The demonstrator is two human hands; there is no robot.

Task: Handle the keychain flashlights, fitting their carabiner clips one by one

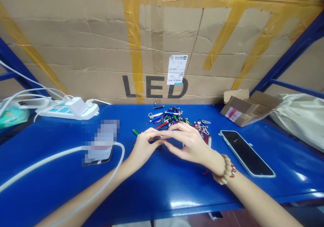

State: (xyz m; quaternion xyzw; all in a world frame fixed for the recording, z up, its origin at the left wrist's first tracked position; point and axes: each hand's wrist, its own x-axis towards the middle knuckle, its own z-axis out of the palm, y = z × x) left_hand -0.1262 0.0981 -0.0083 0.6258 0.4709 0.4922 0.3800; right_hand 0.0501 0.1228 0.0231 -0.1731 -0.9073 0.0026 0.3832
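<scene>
My left hand (144, 146) and my right hand (188, 142) meet over the blue shelf (162, 186), fingertips pinched together on a small dark keychain piece (155, 140) held between them. Just behind them lies a pile of small coloured keychain flashlights (174, 117). A green one (136, 132) lies by my left fingers. A beaded bracelet (226, 171) is on my right wrist.
A phone (246, 152) lies face up to the right. At left, a blurred phone (100, 142) is plugged to a white cable (50, 159). A power strip (67, 109) sits back left, an open cardboard box (249, 107) and a cloth bag (301, 119) back right. A large LED carton (162, 41) forms the back wall.
</scene>
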